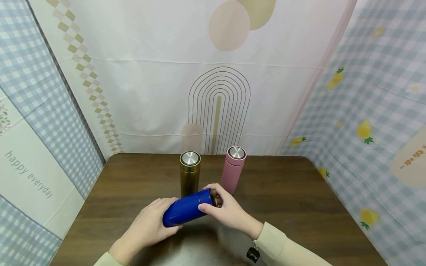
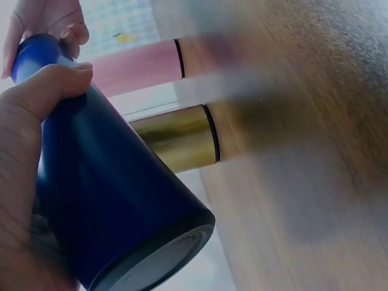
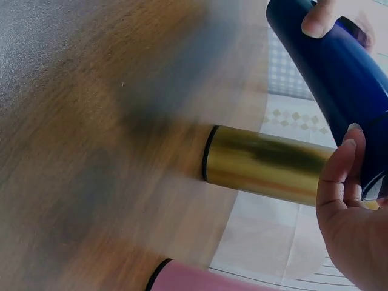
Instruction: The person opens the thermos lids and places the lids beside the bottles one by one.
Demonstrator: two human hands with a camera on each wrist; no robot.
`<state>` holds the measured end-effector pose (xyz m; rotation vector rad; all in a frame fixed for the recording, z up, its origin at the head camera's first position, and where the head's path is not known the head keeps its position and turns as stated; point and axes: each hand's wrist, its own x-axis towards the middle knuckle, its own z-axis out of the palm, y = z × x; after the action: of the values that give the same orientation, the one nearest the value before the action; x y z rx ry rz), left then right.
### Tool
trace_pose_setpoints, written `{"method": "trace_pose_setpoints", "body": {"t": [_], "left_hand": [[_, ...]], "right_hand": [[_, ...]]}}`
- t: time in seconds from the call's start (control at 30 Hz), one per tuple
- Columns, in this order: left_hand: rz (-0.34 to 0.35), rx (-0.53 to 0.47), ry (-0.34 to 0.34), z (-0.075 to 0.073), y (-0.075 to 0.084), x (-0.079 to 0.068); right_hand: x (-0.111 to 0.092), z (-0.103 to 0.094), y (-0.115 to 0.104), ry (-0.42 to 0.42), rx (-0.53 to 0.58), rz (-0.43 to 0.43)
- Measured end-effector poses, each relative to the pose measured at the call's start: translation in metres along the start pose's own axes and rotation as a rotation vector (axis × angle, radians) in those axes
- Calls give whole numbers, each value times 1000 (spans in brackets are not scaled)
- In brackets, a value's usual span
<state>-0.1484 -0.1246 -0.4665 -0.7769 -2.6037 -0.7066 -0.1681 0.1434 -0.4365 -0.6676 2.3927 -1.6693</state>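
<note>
A glossy blue thermos bottle (image 1: 185, 211) is held tilted above the table, its lid end toward the right. My left hand (image 1: 151, 223) grips the body near the base, thumb along the near side. At the other end my right hand (image 1: 227, 208) pinches the lid between thumb and fingers. The left wrist view shows the bottle's round base (image 2: 160, 260) with its dark rim. Behind it stand a gold thermos bottle (image 1: 190, 177) and, farther right, a pink thermos bottle (image 1: 233, 170), both upright with silver-topped lids. The right hand partly covers the pink bottle's lower part in the head view.
The brown wooden table (image 1: 133, 177) reaches back to a white patterned cloth (image 1: 149, 96). Checked cloths hang at both sides, the right one (image 1: 349, 103) with a pineapple print. A small black object (image 1: 253, 255) is by the right sleeve.
</note>
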Motion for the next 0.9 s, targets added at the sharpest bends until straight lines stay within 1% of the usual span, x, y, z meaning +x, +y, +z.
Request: {"method": "trace_pose_setpoints", "body": {"t": [0.1,0.17,0.27,0.37,0.47,0.57,0.73,0.8,0.9], "left_hand": [[-21,-26,-23,0,0,0],[-43,-42,-46,0,0,0],[-86,-76,-90,0,0,-2],[-127,-134,-134,1,1,-3],[-150,-182,-151,3,3,-4],[-131,-170,-112,6,4,-6],[-48,-48,4,11,3,-7],[-29,-18,24,12,2,-7],[-13,1,24,14,2,-5]], "right_hand": [[-1,-1,0,-7,-12,0],[-2,-3,0,-13,-39,-10],[-4,-5,-3,-34,-89,-54],[-4,-8,-6,-68,-130,-103],[-4,-12,-7,-93,-171,-120],[-3,-13,-7,-86,-198,-73],[-2,-12,-6,-23,-250,27],[-2,-10,-6,-1,-246,48],[-2,-8,-9,33,-200,67]]}}
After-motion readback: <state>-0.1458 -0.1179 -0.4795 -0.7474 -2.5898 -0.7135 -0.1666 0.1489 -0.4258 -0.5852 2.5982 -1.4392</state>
